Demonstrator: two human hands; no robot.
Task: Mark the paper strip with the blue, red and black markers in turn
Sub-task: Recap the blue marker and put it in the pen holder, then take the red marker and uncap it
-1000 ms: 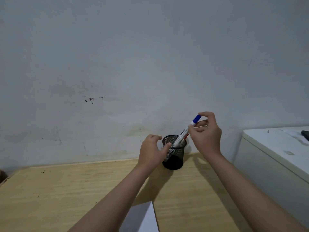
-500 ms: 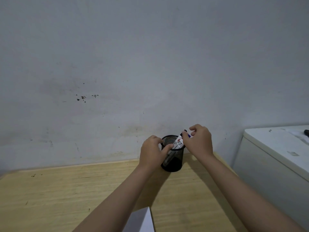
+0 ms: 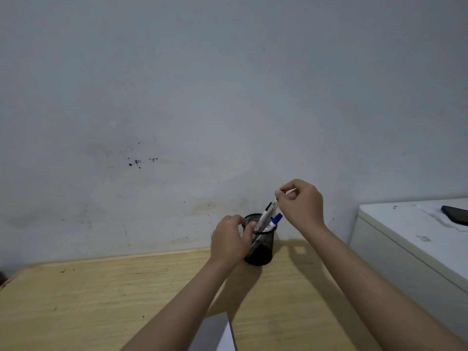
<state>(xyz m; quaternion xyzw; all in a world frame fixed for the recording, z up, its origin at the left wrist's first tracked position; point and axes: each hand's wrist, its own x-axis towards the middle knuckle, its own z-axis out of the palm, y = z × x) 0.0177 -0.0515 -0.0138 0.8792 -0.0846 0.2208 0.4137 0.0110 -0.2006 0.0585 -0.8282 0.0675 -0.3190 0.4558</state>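
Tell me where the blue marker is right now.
In the head view, the blue marker stands cap-up in the black mesh cup at the desk's far edge, just below the right hand.

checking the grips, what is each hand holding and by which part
Right hand pinches the red marker by its cap end. Left hand grips the pen cup by its side.

A dark phone [image 3: 455,215] lies on a white cabinet [image 3: 395,239] beside the wooden table [image 3: 76,305]
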